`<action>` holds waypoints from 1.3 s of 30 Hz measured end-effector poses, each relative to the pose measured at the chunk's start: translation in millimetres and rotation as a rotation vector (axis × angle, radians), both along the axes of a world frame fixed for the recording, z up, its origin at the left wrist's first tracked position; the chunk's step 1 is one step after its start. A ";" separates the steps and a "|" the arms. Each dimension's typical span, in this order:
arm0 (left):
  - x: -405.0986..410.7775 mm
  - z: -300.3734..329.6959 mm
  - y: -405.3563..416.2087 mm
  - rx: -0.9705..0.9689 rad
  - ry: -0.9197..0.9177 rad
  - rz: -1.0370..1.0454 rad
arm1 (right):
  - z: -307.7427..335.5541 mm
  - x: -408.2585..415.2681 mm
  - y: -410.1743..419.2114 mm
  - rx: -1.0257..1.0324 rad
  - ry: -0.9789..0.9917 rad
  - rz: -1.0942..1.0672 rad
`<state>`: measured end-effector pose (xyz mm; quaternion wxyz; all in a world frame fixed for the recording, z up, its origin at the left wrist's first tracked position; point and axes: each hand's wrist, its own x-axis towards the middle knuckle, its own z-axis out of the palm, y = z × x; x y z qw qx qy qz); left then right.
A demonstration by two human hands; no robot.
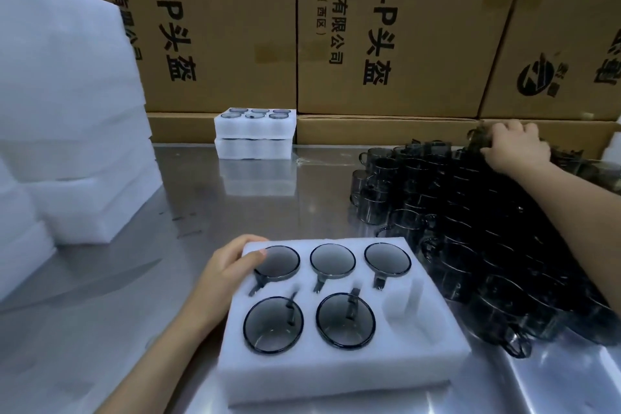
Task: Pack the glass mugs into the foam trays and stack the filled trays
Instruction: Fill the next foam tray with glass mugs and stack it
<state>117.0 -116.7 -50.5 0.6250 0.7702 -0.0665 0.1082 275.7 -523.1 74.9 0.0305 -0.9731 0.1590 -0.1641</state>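
A white foam tray (339, 370) lies on the steel table in front of me with several dark glass mugs (332, 261) set in its holes; the near right hole (401, 307) has no mug in it. My left hand (226, 270) rests on the tray's far left corner, thumb by the rim of a mug. A dense crowd of loose dark glass mugs (470, 222) covers the table's right side. My right hand (515, 149) reaches to the far end of that crowd and grips a mug (480, 138) there. Two filled trays (255, 133) stand stacked at the back.
Tall piles of white foam trays (70, 131) fill the left side. Large brown cardboard boxes (386, 30) with printed characters wall off the back of the steel table (268, 205). A white foam piece (611, 148) shows at the right edge.
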 end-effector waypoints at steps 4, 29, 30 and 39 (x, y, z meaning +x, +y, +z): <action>0.6 -0.2 0.8 -0.031 0.005 -0.009 | 2.7 -7.1 7.1 -0.106 -0.153 0.084; -10.0 5.0 -0.1 -0.041 0.061 0.033 | -59.0 -236.0 125.1 0.193 -0.048 1.051; -10.3 4.9 0.0 -0.035 0.060 0.034 | -59.0 -237.2 125.1 0.214 -0.024 1.059; -12.4 6.9 -2.8 -0.033 0.068 0.038 | -62.3 -243.5 124.1 0.169 0.069 1.005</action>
